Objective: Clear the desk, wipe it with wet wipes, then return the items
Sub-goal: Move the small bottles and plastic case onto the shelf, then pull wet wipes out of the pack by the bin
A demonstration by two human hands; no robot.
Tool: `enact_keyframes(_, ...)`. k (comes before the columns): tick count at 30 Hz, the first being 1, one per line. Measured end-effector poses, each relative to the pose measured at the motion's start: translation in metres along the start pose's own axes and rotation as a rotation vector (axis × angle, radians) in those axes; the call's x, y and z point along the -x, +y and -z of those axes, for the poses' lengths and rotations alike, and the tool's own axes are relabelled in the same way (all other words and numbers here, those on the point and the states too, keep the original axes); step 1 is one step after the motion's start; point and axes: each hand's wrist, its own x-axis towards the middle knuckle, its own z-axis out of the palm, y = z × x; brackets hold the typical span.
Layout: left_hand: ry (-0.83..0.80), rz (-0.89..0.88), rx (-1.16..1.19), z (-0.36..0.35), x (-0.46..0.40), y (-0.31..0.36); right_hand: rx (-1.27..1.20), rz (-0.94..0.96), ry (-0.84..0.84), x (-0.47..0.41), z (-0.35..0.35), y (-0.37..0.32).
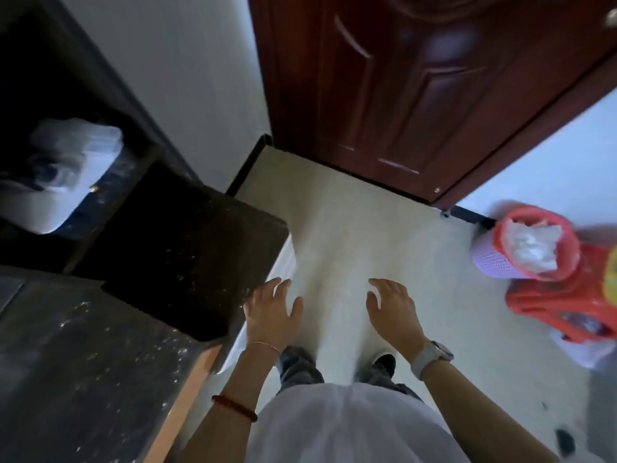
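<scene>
I stand on a pale floor beside a dark speckled desk (187,248) that fills the left of the view. My left hand (272,310) hovers just off the desk's right corner, fingers spread, holding nothing. My right hand (394,309), with a white watch on the wrist, hangs over the floor with its fingers apart and empty. A white plastic bag (66,155) lies on a lower dark surface at the far left. No wet wipes are visible.
A dark red wooden door (417,95) stands ahead. At the right, a pink and purple mesh bin (507,259) holds white crumpled paper, next to stacked red plastic stools (567,305). Pale floor (350,235) stretches between the desk and the bin.
</scene>
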Motion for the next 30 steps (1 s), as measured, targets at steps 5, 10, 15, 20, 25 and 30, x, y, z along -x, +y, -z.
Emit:
enact_keyframes(5,-0.187,-0.206,-0.134,-0.054,-0.006,0.122,-0.136,-0.234,0.114,0.037,0.058,0.117)
enact_keyframes(10,-0.293,-0.428,-0.181,-0.122,0.010,0.263,-0.204,-0.445,0.245,0.091,0.115,0.240)
enact_keyframes(15,-0.331,-0.642,-0.276,-0.175,0.025,0.391,-0.299,-0.688,0.382,0.130,0.154,0.332)
enact_keyframes(20,-0.347,-0.816,-0.354,-0.214,0.015,0.494,-0.388,-0.827,0.485,0.130,0.181,0.395)
enact_keyframes(25,-0.409,-0.894,-0.383,-0.259,-0.018,0.601,-0.435,-0.934,0.554,0.092,0.222,0.473)
enact_keyframes(30,-0.493,-0.971,-0.348,-0.301,-0.055,0.719,-0.369,-0.948,0.505,0.044,0.304,0.550)
